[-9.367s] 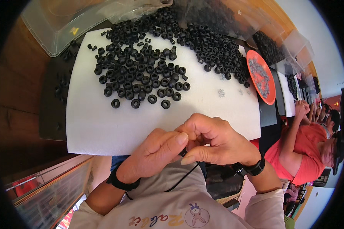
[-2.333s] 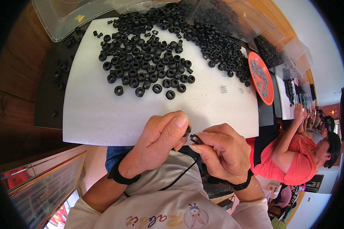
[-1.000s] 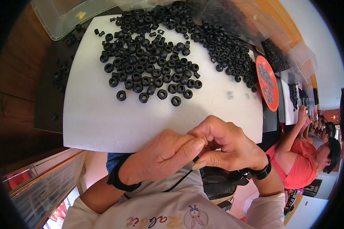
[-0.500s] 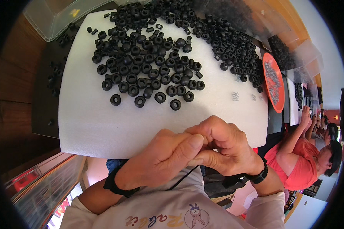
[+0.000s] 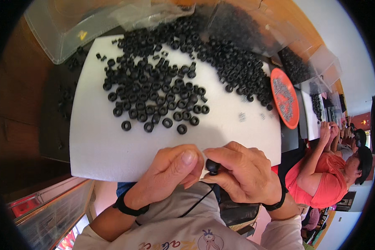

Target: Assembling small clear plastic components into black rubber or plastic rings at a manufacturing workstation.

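Colored lettering (image 5: pixel 166 242) and a rabbit emblem (image 5: pixel 210 241) mark the pale shirt (image 5: pixel 162 221). Beyond it, the right hand (image 5: pixel 248 175) pinches a black ball-shaped cord stopper (image 5: pixel 212 166) between bent thumb and forefinger, beside the curled left hand (image 5: pixel 168 171) (whether it holds anything, I cannot tell); a white foam sheet (image 5: pixel 108 154) bears loose black pieces (image 5: pixel 154 96) farther off.

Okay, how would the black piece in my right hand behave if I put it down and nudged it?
The black piece would probably roll, since its body looks rounded. It's likely stiff, with no squashing visible in your right hand. It may well be light, as a pinch of thumb and finger seems to hold it.
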{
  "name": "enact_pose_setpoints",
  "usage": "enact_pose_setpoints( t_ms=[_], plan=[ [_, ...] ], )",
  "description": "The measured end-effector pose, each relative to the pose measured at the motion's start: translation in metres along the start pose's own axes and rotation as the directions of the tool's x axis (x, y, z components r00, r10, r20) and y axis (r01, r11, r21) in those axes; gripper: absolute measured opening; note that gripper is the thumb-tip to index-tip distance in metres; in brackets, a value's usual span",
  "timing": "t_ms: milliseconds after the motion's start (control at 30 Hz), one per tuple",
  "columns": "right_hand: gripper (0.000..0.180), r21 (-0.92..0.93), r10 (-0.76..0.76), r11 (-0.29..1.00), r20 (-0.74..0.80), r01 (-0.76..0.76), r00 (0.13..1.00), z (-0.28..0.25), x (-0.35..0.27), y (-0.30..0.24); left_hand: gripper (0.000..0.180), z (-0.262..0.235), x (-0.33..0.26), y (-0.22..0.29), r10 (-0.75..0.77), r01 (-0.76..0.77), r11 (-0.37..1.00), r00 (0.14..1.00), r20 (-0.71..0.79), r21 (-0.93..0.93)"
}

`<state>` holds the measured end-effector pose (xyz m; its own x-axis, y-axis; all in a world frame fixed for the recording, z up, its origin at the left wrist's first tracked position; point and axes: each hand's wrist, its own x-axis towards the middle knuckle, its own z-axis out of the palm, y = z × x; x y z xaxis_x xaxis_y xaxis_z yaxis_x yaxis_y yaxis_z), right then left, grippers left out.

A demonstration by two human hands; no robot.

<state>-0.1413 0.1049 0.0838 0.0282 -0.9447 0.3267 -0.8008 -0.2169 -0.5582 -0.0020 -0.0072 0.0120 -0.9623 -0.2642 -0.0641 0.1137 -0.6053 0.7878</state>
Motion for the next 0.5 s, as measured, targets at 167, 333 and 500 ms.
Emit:
enact_pose_setpoints(
  t_ms=[167,333,500],
  plan=[
    [0.033,-0.211,0.061,0.974,-0.114,-0.085,0.992,-0.028,-0.005,-0.004,0.038,-0.003,-0.001,-0.002,0.053,-0.076,0.979,0.991,0.126,0.189],
    [0.025,0.046,0.414,0.898,-0.424,-0.437,0.806,-0.082,0.035,0.024,0.037,-0.002,-0.003,0.001,0.037,-0.072,0.953,0.992,0.124,0.295],
    [0.05,0.048,0.401,0.901,-0.471,-0.43,0.786,-0.176,0.092,0.095,0.036,0.004,0.003,0.005,0.029,-0.081,0.925,0.989,0.142,0.37]
  ],
)
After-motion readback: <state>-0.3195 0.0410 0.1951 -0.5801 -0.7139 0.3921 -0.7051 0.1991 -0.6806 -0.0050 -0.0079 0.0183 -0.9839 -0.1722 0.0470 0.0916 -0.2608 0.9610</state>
